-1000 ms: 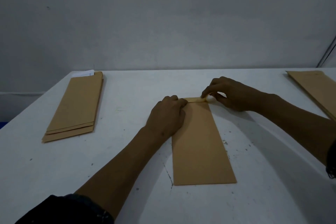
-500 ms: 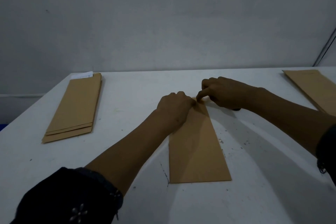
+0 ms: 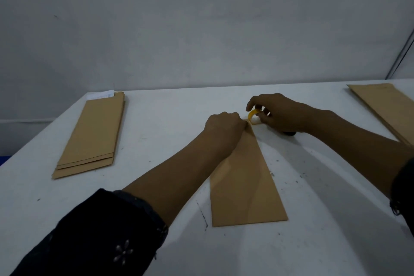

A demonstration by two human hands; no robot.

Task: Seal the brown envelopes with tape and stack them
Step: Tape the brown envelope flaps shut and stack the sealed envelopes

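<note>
My right hand point(image 3: 283, 114) is curled round a small roll of yellow tape point(image 3: 254, 114), thumb and forefinger pinching its rim, with the loose strip running left toward the envelope's far end. My left hand point(image 3: 225, 129) is closed in a loose fist, knuckles up, fingertips bearing down on the far edge of the brown envelope point(image 3: 243, 186) where the flap sits; whether it pinches the tape end or only presses it flat I cannot tell, since the fingertips are hidden under the hand.

The envelope lies lengthwise in the middle of the white table point(image 3: 156, 119), its near end toward me. A stack of envelopes point(image 3: 91, 136) lies at the far left, with a white slip point(image 3: 100, 94) poking out at its far end; more envelopes point(image 3: 389, 107) lie at the far right.

To do this step well, I judge I should keep the left fingertips planted so the flap cannot lift, draw the roll rightward low and taut along the edge, and avoid twisting the strip. Tear only once the tape spans the flap, then rub it down.

Both forearms reach forward and converge at the far end, the left crossing over the envelope's left side, the right wrist resting low near the table. A dark sleeve point(image 3: 100, 235) covers the left upper forearm.
</note>
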